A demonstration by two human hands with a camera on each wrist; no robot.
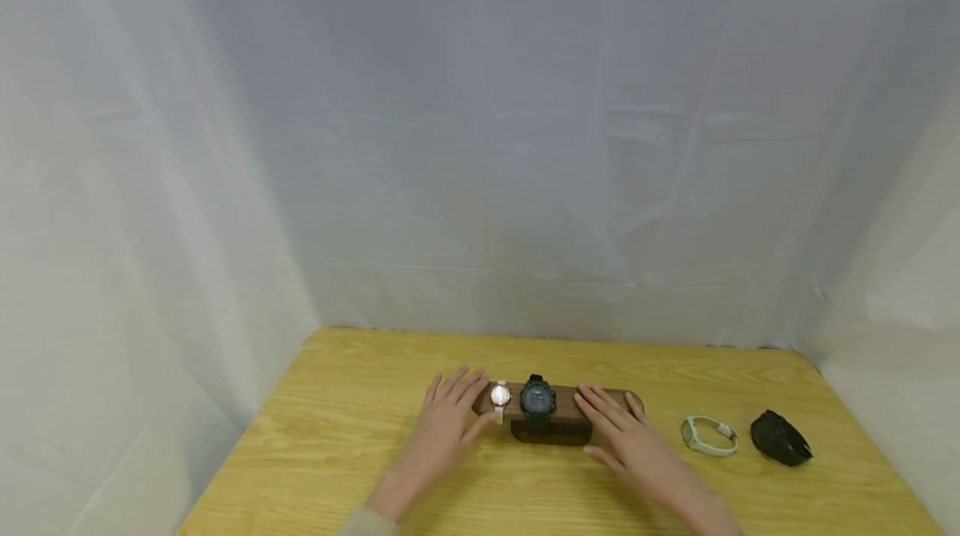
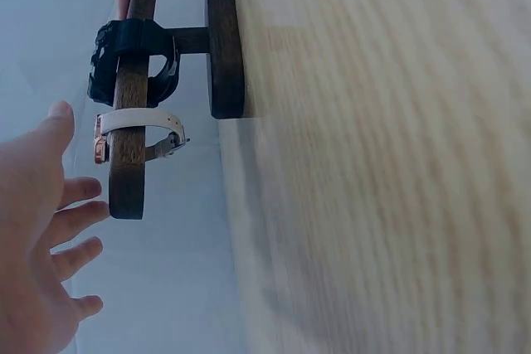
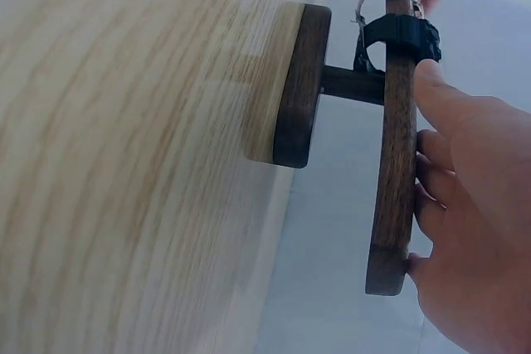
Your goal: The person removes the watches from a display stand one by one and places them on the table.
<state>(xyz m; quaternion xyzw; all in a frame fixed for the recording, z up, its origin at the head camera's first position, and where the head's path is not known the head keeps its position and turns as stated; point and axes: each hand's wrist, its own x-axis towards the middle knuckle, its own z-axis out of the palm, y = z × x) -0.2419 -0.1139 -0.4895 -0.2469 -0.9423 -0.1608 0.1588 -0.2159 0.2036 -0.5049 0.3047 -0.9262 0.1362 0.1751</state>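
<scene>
A dark wooden watch stand with a raised crossbar and a smaller base stands on the table. A light-strapped wristwatch is strapped round its left part, and a chunky black wristwatch sits beside it near the middle. My left hand, fingers spread, is beside the bar's left end and holds nothing; a gap shows in the left wrist view. Stretched over the bar's bare right part is my right hand, its fingers seemingly touching the wood. In the right wrist view its thumb is near the black watch.
To the right of the stand lie a pale green wristwatch and, farther right, a black strap-like item whose kind is unclear. The wooden table is enclosed by pale hanging sheets at the back and both sides.
</scene>
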